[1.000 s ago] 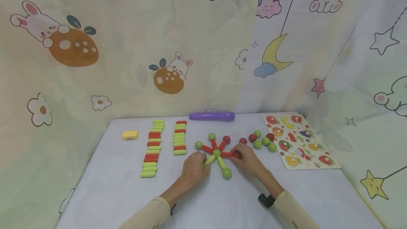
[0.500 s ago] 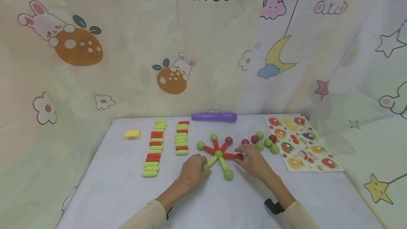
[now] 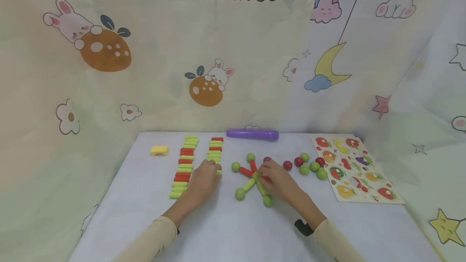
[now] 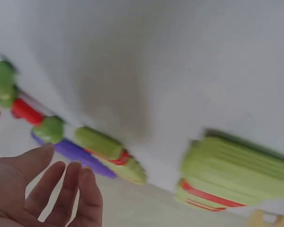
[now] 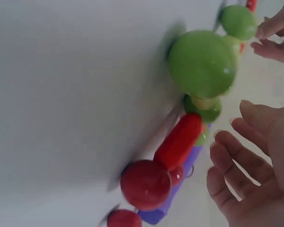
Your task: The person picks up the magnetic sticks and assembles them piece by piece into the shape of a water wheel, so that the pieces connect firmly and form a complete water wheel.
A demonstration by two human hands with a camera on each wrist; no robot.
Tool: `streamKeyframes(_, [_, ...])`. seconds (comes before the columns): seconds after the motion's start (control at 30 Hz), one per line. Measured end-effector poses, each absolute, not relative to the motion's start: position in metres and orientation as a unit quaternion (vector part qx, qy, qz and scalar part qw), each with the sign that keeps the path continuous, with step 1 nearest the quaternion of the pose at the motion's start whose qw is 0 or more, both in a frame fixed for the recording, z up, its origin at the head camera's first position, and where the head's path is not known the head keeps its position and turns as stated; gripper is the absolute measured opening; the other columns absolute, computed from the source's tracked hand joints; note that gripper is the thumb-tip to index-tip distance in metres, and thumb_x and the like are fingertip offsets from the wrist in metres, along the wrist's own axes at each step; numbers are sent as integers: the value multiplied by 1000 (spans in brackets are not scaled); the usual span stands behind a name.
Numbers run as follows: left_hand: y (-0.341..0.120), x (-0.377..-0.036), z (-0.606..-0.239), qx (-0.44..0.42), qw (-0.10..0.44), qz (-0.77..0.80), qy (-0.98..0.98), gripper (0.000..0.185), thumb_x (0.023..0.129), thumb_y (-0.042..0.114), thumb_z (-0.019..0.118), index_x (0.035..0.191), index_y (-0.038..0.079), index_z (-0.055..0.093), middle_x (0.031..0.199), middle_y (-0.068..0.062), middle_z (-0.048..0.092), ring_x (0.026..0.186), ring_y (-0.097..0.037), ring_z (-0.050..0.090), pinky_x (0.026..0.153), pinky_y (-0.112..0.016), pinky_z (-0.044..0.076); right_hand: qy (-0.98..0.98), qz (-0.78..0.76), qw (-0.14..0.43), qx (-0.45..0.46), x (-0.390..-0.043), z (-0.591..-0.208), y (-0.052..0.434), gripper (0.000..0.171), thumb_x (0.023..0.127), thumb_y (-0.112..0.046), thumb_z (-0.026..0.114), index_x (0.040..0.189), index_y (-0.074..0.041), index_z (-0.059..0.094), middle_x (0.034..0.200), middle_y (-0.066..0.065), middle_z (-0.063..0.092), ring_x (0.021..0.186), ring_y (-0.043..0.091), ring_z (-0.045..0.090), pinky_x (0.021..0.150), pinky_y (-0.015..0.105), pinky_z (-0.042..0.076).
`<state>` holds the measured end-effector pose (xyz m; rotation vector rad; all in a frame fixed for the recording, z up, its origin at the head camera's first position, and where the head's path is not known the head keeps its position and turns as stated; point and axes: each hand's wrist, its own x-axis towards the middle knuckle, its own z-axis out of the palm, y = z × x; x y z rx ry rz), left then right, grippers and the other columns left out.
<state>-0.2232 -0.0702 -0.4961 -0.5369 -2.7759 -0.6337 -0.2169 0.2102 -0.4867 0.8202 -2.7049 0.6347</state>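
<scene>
A star-shaped build of red and green rods and balls, with a green hub ball [image 3: 256, 176], lies on the table. My right hand [image 3: 278, 179] hovers over it, fingers spread and holding nothing. In the right wrist view, a red rod [image 5: 178, 142] ends in a red ball [image 5: 146, 184], while a larger-looking green ball [image 5: 202, 64] tips another arm. My left hand [image 3: 204, 179] is over the near end of the shorter column of rods [image 3: 214, 153]. The left wrist view shows its fingers [image 4: 87, 187] loosely extended beside those green rods [image 4: 99, 142], with nothing in them.
A longer column of rods [image 3: 185, 165] runs left of the short one, near a yellow arch block [image 3: 159, 150]. Behind lies a purple microphone-shaped toy [image 3: 253, 134]. Loose green and red balls [image 3: 314, 166] sit right, beside a fruit picture board [image 3: 354, 169].
My left hand has left the build's lower-left arm, where a green ball now shows, and moved to the short rod column. My right hand has shifted from the right-hand red ball toward the hub.
</scene>
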Motion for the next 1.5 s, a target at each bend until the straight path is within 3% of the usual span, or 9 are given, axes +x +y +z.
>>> streamKeyframes(0.1, [-76, -236, -505, -202, 137, -121, -962, 13, 91, 5, 86, 103, 6, 83, 88, -8, 68, 82, -23, 62, 64, -32, 59, -939, 186, 92, 273, -234, -490, 201, 17, 92, -12, 86, 107, -8, 82, 95, -2, 63, 89, 15, 55, 79, 32, 56])
streamKeyframes(0.33, [-74, -244, -513, -198, 102, -32, -974, 31, 86, 19, 94, 110, 4, 82, 114, -13, 73, 104, -27, 68, 87, -38, 64, -964, 139, 37, 225, -251, -497, 189, 18, 94, -25, 86, 107, -13, 84, 90, -5, 56, 80, 12, 50, 72, 28, 50])
streamKeyframes(0.4, [-74, -243, -512, -184, 101, -33, -977, 33, 85, 21, 94, 110, 2, 82, 114, -14, 73, 105, -27, 67, 86, -37, 64, -965, 143, 35, 216, -251, -497, 187, 16, 94, -24, 86, 106, -13, 84, 91, -4, 58, 81, 12, 52, 73, 29, 52])
streamKeyframes(0.73, [-60, -233, -505, -165, 74, -136, -974, 15, 93, 12, 84, 95, 4, 73, 77, -5, 65, 72, -16, 57, 61, -30, 52, -969, 177, 13, 170, -253, -490, 173, 16, 92, -22, 88, 101, -10, 81, 94, -1, 65, 81, 14, 59, 75, 32, 58])
streamKeyframes(0.83, [-46, -232, -499, -152, 72, -222, -961, 21, 93, 14, 84, 84, 8, 65, 67, 1, 57, 62, -11, 52, 53, -26, 44, -970, 191, -14, 150, -257, -488, 168, 16, 93, -22, 86, 103, -10, 82, 96, -1, 66, 80, 13, 59, 73, 29, 56])
streamKeyframes(1.13, [-25, -239, -501, -97, 54, -301, -947, 35, 92, 16, 85, 73, 11, 56, 62, 3, 51, 58, -9, 46, 49, -23, 35, -967, 209, -32, 144, -258, -491, 163, 12, 95, -21, 85, 101, -11, 82, 100, 0, 65, 80, 14, 57, 71, 29, 53])
streamKeyframes(1.33, [-24, -238, -505, -104, 40, -326, -939, 35, 93, 17, 85, 74, 12, 56, 60, 3, 51, 58, -10, 48, 49, -22, 35, -969, 201, -27, 138, -259, -491, 164, 12, 95, -22, 85, 99, -12, 82, 98, -1, 64, 78, 13, 56, 69, 28, 52])
streamKeyframes(1.5, [-27, -233, -503, -133, 15, -331, -934, 36, 94, 30, 87, 79, 13, 59, 60, 5, 50, 57, -7, 47, 50, -21, 35, -970, 199, -23, 141, -259, -492, 167, 13, 94, -22, 86, 99, -11, 82, 98, 0, 65, 79, 13, 56, 70, 29, 52])
